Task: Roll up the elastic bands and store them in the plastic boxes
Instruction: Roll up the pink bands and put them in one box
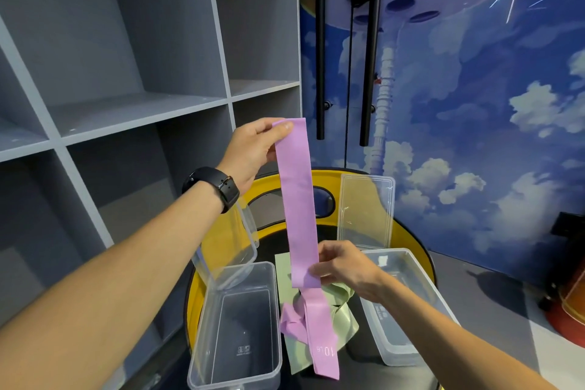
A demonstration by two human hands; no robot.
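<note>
A long pink elastic band (299, 199) hangs stretched flat in the air. My left hand (253, 149) pinches its top end; my right hand (343, 264) pinches it lower down. Its tail, marked "10 LB", trails onto a crumpled green band (343, 323) lying between two boxes. A clear plastic box (234, 326) stands open at the lower left with nothing in it, its lid (231, 241) leaning behind it. A second clear box (402, 304) stands at the right, partly behind my right forearm, with its lid (365, 209) propped upright.
The boxes sit on a small black round table with a yellow rim (424, 250). Grey shelving (133, 111) fills the left. A cloud-painted wall and glass door with black handles (368, 73) stand behind. A red object (569, 304) sits on the floor at right.
</note>
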